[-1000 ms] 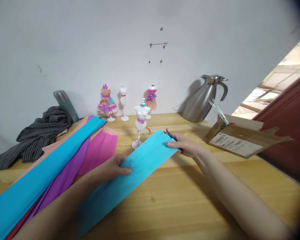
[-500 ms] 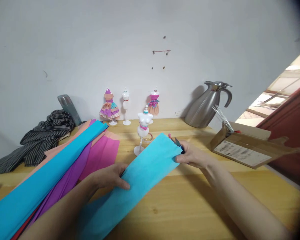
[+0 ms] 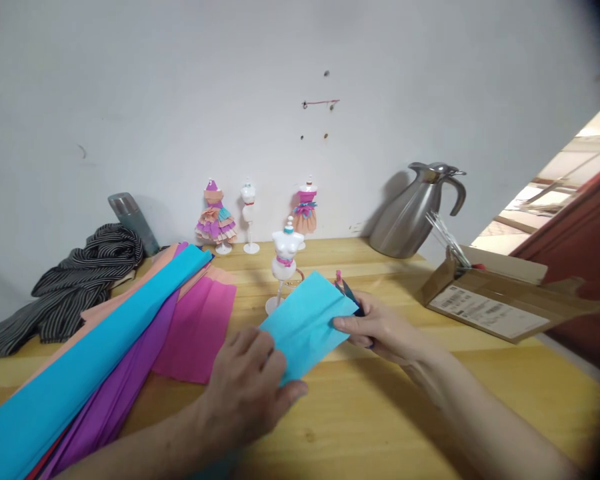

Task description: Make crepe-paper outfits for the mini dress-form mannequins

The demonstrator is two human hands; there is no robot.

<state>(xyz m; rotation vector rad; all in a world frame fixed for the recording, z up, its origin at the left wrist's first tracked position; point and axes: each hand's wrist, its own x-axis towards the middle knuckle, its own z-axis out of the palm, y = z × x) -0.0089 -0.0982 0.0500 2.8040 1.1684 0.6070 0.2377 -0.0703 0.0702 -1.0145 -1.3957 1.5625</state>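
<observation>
"Over the wooden table, head view: where's the turquoise crepe paper?"

"Between both hands. Left hand clamped on it; right hand clamped on scissors, thumb against paper. Finding: blades lie beside its edge; a slack grip could cause a snag or tear"

We hold a bright blue sheet with our left hand closed on it, and our right hand pinches its far end and holds the scissors too. Just behind the sheet stands a little white doll stand with a pink band. On our left lie long blue, purple and pink papers, near a stripy cloth.
</observation>
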